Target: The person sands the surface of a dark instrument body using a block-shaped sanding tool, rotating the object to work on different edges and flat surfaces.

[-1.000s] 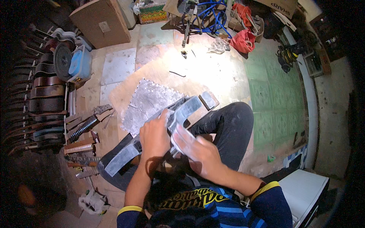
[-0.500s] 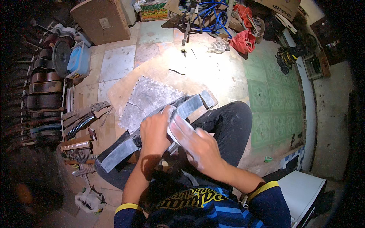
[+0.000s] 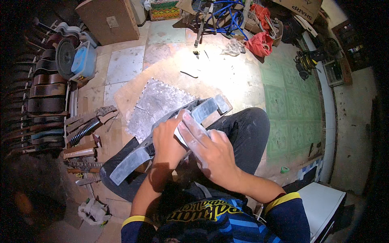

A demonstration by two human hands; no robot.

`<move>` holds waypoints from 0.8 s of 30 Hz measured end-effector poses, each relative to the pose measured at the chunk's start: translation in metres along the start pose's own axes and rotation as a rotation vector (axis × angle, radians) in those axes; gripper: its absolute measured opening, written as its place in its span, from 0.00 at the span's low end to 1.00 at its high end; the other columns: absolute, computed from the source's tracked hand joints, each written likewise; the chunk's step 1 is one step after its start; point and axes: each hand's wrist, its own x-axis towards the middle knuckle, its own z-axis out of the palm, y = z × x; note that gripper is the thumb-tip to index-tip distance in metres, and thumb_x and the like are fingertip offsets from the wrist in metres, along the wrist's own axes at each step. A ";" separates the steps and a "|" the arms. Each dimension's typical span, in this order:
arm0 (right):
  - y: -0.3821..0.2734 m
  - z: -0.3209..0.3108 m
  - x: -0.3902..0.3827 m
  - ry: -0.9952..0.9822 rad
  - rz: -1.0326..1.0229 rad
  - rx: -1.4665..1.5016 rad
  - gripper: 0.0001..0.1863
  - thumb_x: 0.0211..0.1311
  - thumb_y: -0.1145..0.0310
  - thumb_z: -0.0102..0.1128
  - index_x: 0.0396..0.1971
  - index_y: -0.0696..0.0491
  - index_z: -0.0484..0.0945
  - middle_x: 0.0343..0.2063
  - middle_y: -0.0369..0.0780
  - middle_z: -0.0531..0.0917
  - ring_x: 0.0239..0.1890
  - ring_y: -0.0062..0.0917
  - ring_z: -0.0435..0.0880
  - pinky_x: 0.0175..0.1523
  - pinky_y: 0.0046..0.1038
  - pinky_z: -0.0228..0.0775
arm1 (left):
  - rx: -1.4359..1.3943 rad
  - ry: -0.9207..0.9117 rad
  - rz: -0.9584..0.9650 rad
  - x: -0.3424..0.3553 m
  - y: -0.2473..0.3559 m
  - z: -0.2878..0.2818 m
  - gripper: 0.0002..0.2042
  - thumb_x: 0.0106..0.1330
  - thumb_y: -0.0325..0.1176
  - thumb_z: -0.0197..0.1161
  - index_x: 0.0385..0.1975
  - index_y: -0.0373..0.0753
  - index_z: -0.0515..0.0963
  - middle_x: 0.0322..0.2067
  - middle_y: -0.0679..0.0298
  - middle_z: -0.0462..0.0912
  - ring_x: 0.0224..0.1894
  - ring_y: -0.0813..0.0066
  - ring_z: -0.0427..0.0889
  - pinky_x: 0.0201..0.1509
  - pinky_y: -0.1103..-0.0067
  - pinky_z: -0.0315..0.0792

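Across my lap lies a dark, dust-greyed piece shaped like an electric guitar body [image 3: 130, 165], its curved edge turned up. My left hand [image 3: 167, 139] wraps over its middle and steadies it. Beside it, my right hand [image 3: 212, 152] has its fingers pressed together, coated in white dust, over a pale folded sheet [image 3: 178, 135] that looks like sandpaper, mostly hidden under the fingers. Those fingertips reach the top of the left hand near the body's edge. Beyond the body, a dusty grey sheet with jagged edges [image 3: 156, 103] lies on a brown board [image 3: 129, 95].
Guitar necks [image 3: 87, 129] lie on the floor at left, near a rack of guitar bodies [image 3: 48, 105]. A blue-lidded tub [image 3: 83, 62] stands behind them. Blue hose [image 3: 231, 18] and a red bag [image 3: 259, 44] sit at the back. At lower right is a white cabinet [image 3: 320, 206].
My right hand has slid slightly up and left over the left hand. The guitar body has shifted a little, and more of its far end shows.
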 end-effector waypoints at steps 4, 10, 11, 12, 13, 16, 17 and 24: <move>0.006 -0.002 -0.016 0.019 -0.027 -0.133 0.34 0.58 0.73 0.58 0.69 0.49 0.71 0.72 0.36 0.69 0.34 0.31 0.74 0.48 0.35 0.70 | 0.160 -0.054 -0.031 0.009 0.000 0.005 0.18 0.58 0.41 0.65 0.46 0.41 0.81 0.27 0.47 0.84 0.33 0.43 0.85 0.35 0.56 0.76; 0.014 -0.005 -0.011 0.018 -0.049 -0.249 0.31 0.60 0.73 0.56 0.67 0.49 0.74 0.72 0.33 0.69 0.35 0.29 0.74 0.50 0.33 0.70 | 0.095 -0.041 -0.031 0.023 0.007 0.003 0.16 0.60 0.40 0.64 0.44 0.41 0.83 0.29 0.46 0.85 0.34 0.43 0.85 0.37 0.55 0.78; 0.012 -0.007 -0.019 0.010 -0.026 -0.189 0.30 0.60 0.73 0.56 0.66 0.49 0.75 0.72 0.32 0.69 0.35 0.29 0.74 0.51 0.33 0.69 | 0.141 -0.062 -0.044 0.025 0.002 0.007 0.16 0.60 0.41 0.64 0.44 0.41 0.83 0.29 0.46 0.85 0.33 0.43 0.85 0.37 0.56 0.78; 0.014 -0.007 -0.013 0.030 -0.045 -0.217 0.30 0.60 0.73 0.56 0.65 0.49 0.75 0.72 0.32 0.69 0.35 0.29 0.74 0.51 0.33 0.69 | 0.188 -0.083 -0.058 0.027 0.000 0.009 0.16 0.60 0.41 0.64 0.44 0.41 0.83 0.29 0.46 0.86 0.33 0.43 0.85 0.37 0.56 0.78; 0.016 -0.006 -0.007 0.042 -0.054 -0.239 0.29 0.60 0.73 0.56 0.65 0.49 0.75 0.72 0.32 0.69 0.35 0.29 0.74 0.51 0.34 0.69 | 0.152 -0.058 0.021 0.023 0.005 0.005 0.15 0.60 0.40 0.63 0.43 0.41 0.84 0.28 0.46 0.85 0.33 0.43 0.85 0.38 0.56 0.78; 0.013 -0.006 0.004 0.015 -0.036 -0.234 0.29 0.60 0.73 0.56 0.65 0.50 0.75 0.73 0.33 0.69 0.37 0.30 0.74 0.51 0.35 0.69 | -0.019 0.107 0.059 0.016 0.004 0.005 0.15 0.60 0.40 0.64 0.43 0.41 0.84 0.27 0.45 0.84 0.32 0.42 0.85 0.38 0.55 0.78; 0.013 -0.006 -0.001 0.023 -0.049 -0.216 0.29 0.60 0.73 0.56 0.65 0.50 0.75 0.72 0.34 0.69 0.37 0.30 0.75 0.51 0.35 0.69 | 0.041 0.077 0.034 0.015 0.002 0.005 0.14 0.60 0.39 0.64 0.42 0.41 0.84 0.27 0.46 0.85 0.33 0.43 0.86 0.38 0.55 0.78; 0.019 -0.002 0.020 0.052 -0.003 0.083 0.41 0.47 0.81 0.62 0.68 0.53 0.71 0.72 0.42 0.70 0.41 0.38 0.79 0.50 0.35 0.71 | -0.024 0.033 -0.015 0.011 0.003 -0.001 0.12 0.56 0.37 0.69 0.37 0.40 0.82 0.27 0.48 0.85 0.33 0.44 0.86 0.39 0.57 0.79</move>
